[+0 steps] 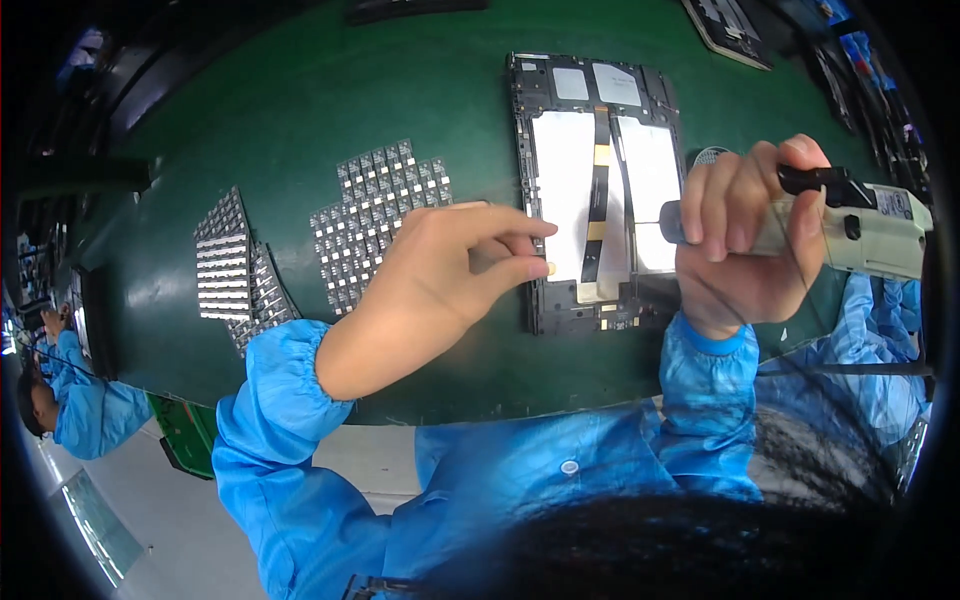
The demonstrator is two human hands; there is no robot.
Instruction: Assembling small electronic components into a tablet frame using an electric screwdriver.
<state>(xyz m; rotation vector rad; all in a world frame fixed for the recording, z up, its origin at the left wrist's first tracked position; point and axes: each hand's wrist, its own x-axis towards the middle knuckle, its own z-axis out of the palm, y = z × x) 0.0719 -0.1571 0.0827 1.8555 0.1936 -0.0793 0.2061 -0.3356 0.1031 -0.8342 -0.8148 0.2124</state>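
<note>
My right hand [745, 235] is wrapped round a pale electric screwdriver [880, 235] with a black lever. Its thin bit points left, over a flat tablet-like device [660, 95] lying opened on the table. Inside the device's black frame are silvery white panels, with a dark ribbon cable [598, 190] running down the middle. At the device's left edge is my left hand [450, 260], index finger stretched out and thumb a little below it. I see nothing held between them. Whether the fingertips touch the frame I cannot tell.
Sheets of small dark-and-white parts [375, 225] lie left of my left hand, with overlapping sheets [235, 265] farther left. Another dark device [728, 30] lies at the far right of the green table [440, 90]. People in blue sleeves [95, 400] sit nearby.
</note>
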